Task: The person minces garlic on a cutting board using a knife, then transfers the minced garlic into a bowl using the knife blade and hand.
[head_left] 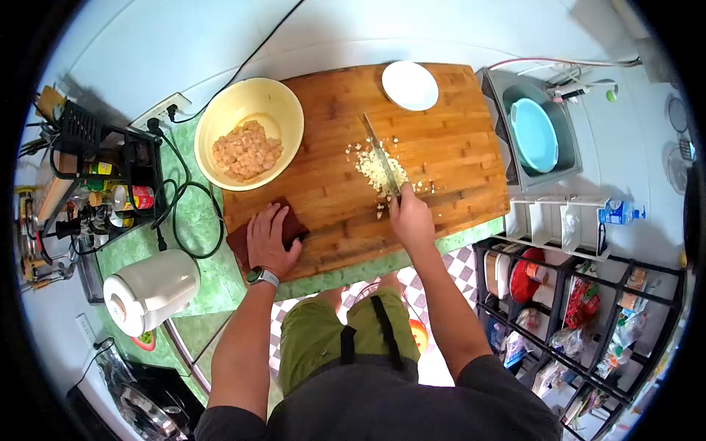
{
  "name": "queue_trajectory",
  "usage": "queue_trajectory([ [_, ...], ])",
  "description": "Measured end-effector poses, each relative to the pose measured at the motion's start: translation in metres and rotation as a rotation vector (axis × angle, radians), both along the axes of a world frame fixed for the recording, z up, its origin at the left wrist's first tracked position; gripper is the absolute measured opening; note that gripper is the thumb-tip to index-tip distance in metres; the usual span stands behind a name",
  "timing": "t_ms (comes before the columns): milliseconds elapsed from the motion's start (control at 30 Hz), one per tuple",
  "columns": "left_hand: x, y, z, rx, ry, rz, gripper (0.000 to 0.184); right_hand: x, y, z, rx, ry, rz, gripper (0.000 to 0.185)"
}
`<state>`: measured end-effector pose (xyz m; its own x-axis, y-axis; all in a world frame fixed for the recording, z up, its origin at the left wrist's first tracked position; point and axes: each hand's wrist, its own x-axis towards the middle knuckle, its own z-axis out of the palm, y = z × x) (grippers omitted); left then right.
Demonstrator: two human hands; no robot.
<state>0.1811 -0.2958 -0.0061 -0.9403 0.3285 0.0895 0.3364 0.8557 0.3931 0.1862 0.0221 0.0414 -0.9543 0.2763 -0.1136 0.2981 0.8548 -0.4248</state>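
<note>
My right hand (412,220) is closed round the handle of a kitchen knife (380,153). The blade points away from me, over a pile of finely chopped pale pieces, perhaps garlic (373,169), on the wooden cutting board (323,198). My left hand (270,237) lies flat with its fingers stretched out on a folded dark brown cloth (296,223) at the board's near left corner. Beyond that hand stands a cream bowl (289,152) with diced raw meat (248,151) in it. A small white bowl (409,85) sits at the board's far edge.
On the left are a white kettle (158,287), black cables (176,198) and a rack with bottles and jars (121,195). To the right, a blue basin (535,136) stands in the sink (566,151). A black shelf (566,316) with packets stands below it.
</note>
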Motion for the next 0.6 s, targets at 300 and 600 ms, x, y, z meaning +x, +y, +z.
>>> queue_trajectory([
  [300, 0.001, -0.004, -0.003, 0.008, 0.003, -0.004, 0.075, -0.004, -0.005, 0.001, -0.039, 0.015, 0.001, 0.021],
  [600, 0.0, -0.003, -0.002, 0.001, -0.014, 0.006, 0.076, 0.007, -0.016, 0.001, -0.068, -0.08, -0.006, 0.021],
])
